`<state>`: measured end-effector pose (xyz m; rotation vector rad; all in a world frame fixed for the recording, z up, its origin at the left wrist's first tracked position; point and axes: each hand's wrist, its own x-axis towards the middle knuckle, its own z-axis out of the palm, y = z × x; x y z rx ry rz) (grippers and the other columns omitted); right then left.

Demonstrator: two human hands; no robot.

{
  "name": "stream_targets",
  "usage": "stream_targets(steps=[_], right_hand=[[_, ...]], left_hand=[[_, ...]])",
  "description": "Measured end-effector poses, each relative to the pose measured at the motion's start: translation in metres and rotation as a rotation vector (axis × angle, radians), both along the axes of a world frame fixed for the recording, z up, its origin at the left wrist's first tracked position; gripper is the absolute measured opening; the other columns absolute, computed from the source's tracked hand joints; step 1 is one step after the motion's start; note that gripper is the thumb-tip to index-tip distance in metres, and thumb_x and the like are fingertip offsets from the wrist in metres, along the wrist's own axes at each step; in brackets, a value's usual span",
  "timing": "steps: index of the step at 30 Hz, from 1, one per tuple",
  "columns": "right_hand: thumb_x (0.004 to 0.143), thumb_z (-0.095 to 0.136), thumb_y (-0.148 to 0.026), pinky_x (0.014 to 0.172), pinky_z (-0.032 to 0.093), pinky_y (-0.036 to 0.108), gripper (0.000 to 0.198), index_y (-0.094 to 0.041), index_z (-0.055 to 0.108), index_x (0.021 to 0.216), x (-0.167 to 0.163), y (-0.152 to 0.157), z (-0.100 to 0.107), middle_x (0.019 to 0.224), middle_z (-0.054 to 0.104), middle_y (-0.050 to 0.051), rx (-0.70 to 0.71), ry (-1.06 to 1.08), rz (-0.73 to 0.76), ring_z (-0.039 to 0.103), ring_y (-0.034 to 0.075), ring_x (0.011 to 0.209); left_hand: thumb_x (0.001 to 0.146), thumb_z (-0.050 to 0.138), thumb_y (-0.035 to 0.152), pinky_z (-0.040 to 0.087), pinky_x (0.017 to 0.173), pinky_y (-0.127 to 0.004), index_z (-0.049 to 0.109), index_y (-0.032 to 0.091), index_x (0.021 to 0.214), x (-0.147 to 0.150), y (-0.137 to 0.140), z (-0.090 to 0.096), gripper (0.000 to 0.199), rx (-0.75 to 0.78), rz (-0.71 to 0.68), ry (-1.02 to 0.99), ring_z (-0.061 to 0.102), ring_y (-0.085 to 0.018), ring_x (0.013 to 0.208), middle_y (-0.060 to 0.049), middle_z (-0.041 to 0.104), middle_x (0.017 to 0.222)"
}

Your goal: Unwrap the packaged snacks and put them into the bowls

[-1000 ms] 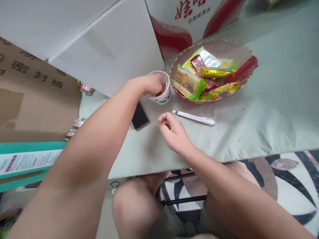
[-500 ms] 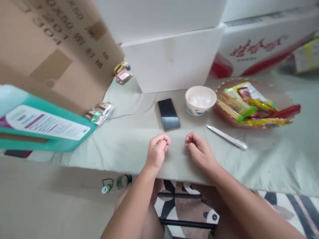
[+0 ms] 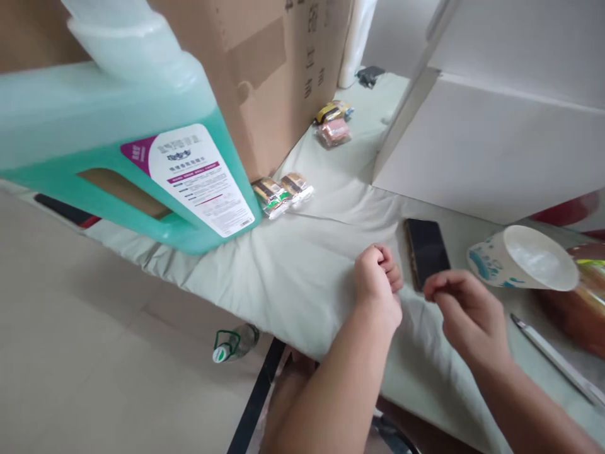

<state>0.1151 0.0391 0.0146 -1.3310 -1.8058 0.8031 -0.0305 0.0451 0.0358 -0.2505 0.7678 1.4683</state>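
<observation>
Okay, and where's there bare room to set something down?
Bare cloth lies between the green jug and your left hand, in front of the nearer wrapped packets, and between those packets and the white box. To the right it's crowded: phone, right hand, cup, white tool, brown bowl.

Two hands show, one left hand and one right hand, along with one phone, one bowl, one slim white tool, one jug and one bottle. Snack packets on the table number four, in two pairs. There is one brown box and one dish, while the white boxes cannot be counted for certain.
</observation>
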Motion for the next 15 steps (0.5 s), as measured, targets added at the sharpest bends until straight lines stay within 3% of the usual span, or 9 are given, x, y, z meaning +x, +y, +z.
stream_targets(steps=[4, 6, 8, 10, 12, 15], right_hand=[[0.082, 0.063, -0.02, 0.075, 0.055, 0.039, 0.014, -0.026, 0.065, 0.095, -0.095, 0.066, 0.019, 0.092, 0.07, 0.005, 0.141, -0.034, 0.26, 0.066, 0.023, 0.082], [0.077, 0.068, -0.021, 0.086, 0.056, 0.045, 0.038, -0.025, 0.065, 0.115, -0.147, 0.096, 0.021, 0.118, 0.069, 0.009, 0.212, -0.119, 0.498, 0.066, 0.028, 0.103], [0.069, 0.075, -0.017, 0.103, 0.051, 0.054, 0.068, -0.026, 0.06, 0.135, -0.194, 0.119, 0.015, 0.145, 0.056, 0.014, 0.253, -0.243, 0.637, 0.058, 0.036, 0.126], [0.065, 0.076, -0.011, 0.107, 0.046, 0.061, 0.081, -0.027, 0.057, 0.142, -0.227, 0.132, 0.006, 0.156, 0.044, 0.016, 0.242, -0.407, 0.653, 0.052, 0.043, 0.133], [0.071, 0.072, -0.01, 0.103, 0.049, 0.06, 0.077, -0.029, 0.056, 0.144, -0.243, 0.136, -0.003, 0.153, 0.047, 0.016, 0.189, -0.511, 0.615, 0.059, 0.041, 0.125], [0.076, 0.067, -0.011, 0.094, 0.055, 0.05, 0.066, -0.028, 0.059, 0.14, -0.231, 0.131, -0.006, 0.137, 0.06, 0.015, 0.178, -0.486, 0.559, 0.066, 0.034, 0.108]], left_hand=[[0.074, 0.047, 0.012, 0.007, 0.044, -0.024, 0.029, 0.021, 0.063, -0.023, 0.006, 0.0, 0.024, -0.12, 0.117, -0.172, 0.01, -0.007, 0.044, 0.007, 0.014, 0.055], [0.078, 0.046, 0.012, 0.008, 0.044, -0.024, 0.023, 0.022, 0.063, -0.03, 0.009, 0.001, 0.029, -0.149, 0.134, -0.2, 0.01, -0.007, 0.044, 0.007, 0.015, 0.055], [0.079, 0.046, 0.012, 0.009, 0.044, -0.024, 0.023, 0.022, 0.063, -0.034, 0.01, 0.002, 0.03, -0.166, 0.135, -0.226, 0.012, -0.007, 0.044, 0.007, 0.018, 0.055], [0.079, 0.046, 0.014, 0.011, 0.044, -0.024, 0.028, 0.022, 0.061, -0.036, 0.012, 0.001, 0.027, -0.202, 0.123, -0.255, 0.015, -0.007, 0.043, 0.006, 0.02, 0.054], [0.082, 0.047, 0.019, 0.014, 0.043, -0.023, 0.032, 0.022, 0.061, -0.037, 0.012, -0.001, 0.026, -0.246, 0.113, -0.262, 0.018, -0.007, 0.043, 0.006, 0.022, 0.053], [0.083, 0.046, 0.019, 0.013, 0.042, -0.022, 0.031, 0.022, 0.059, -0.034, 0.009, -0.003, 0.028, -0.274, 0.049, -0.214, 0.017, -0.007, 0.041, 0.007, 0.022, 0.051]])
